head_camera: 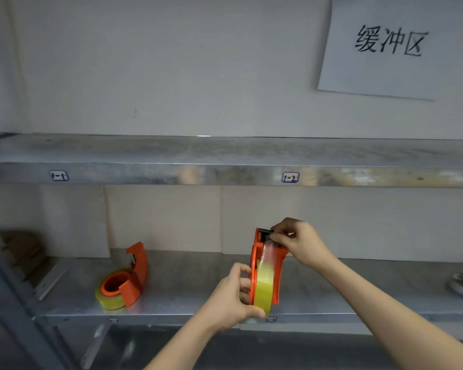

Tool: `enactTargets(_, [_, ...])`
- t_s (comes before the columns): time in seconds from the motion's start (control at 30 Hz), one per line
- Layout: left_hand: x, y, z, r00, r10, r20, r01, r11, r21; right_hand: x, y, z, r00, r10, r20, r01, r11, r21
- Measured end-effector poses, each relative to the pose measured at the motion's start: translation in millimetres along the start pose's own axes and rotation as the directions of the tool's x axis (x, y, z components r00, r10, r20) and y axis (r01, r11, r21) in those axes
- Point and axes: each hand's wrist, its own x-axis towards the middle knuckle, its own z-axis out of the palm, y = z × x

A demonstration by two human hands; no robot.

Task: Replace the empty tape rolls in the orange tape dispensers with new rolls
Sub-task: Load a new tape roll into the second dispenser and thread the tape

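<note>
Tape end pinched at the top of a dispenser (265,253) held upright over the front edge of the lower shelf (198,289).

Gripped low by the left hand (233,297), fingers curled round the orange frame, thumb on the yellow roll (263,284) seated inside. Pinched above by the right hand (302,243): fingertips closed on the clear tape end (269,248), just under the toothed blade. Well to the left of both hands, lying on its side on the shelf: a second dispenser (138,271), loaded with its own roll (110,300). Bare metal between it and the hands. Far right, at the frame edge, something pale, too blurred to tell. Above the hands, on the lip of the upper shelf (225,153), handwritten labels reading "1-1" (59,175) and "1-2" (290,177). Higher, up and right on the wall, a paper sign (380,76) marked "缓冲区".
</note>
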Motion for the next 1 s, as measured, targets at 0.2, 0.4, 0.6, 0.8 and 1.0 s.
enactTargets(0.2, [-9.4, 21.3, 13.4, 0.997, 0.072, 0.01, -0.072, 0.995, -0.067, -11.4, -5.6, -18.3, 0.999, -0.03, -0.037, 0.03, 0.999, -0.014])
enactTargets(0.4, [-29.5, 31.4, 17.7, 0.992, 0.125, 0.029, -0.122, 0.989, -0.084, -27.6, -16.1, -23.3, 0.994, -0.042, -0.101, 0.041, 0.999, -0.018])
enactTargets(0.6, [-52.2, 33.7, 7.8, 0.976, 0.215, 0.028, -0.215, 0.977, -0.003, -44.8, -44.2, -20.2, 0.987, -0.04, -0.158, 0.035, 0.999, -0.033])
enactTargets(0.8, [-89.5, 19.0, -19.2, 0.959, 0.266, 0.094, -0.273, 0.959, 0.073, -79.9, -93.1, 2.9, 0.982, -0.049, -0.182, 0.043, 0.998, -0.039])
enactTargets(1.0, [-129.7, 3.5, -41.8, 0.945, 0.275, 0.178, -0.291, 0.954, 0.072, -122.3, -133.0, 24.9, 0.974, -0.015, -0.226, -0.003, 0.997, -0.08])
